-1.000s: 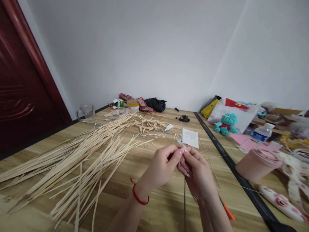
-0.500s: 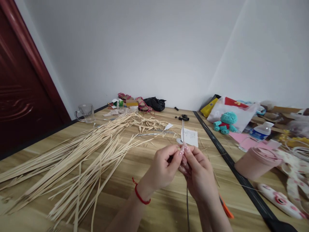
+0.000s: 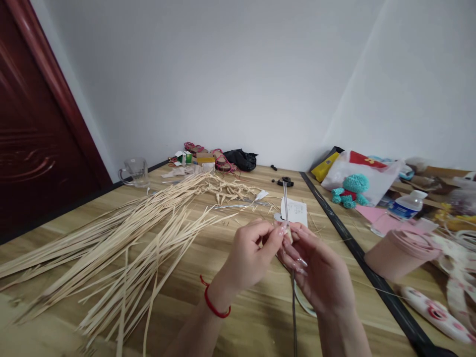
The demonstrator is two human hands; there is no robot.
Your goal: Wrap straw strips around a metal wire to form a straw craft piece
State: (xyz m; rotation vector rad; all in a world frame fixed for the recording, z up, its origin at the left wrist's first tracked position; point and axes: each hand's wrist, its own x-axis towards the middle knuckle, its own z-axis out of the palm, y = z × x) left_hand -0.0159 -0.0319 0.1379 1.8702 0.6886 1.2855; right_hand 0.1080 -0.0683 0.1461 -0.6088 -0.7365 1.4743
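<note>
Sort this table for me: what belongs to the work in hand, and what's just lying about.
In the work:
- thin grey strands, between the fingertips of the left hand and right hand
- probably the pale straw strips

Seemingly just lying about:
- glass mug
- turquoise crocheted doll
- plastic bottle
- black plastic bag
- pink roll

Thin grey strands (image 3: 286, 203), straight, close together
</note>
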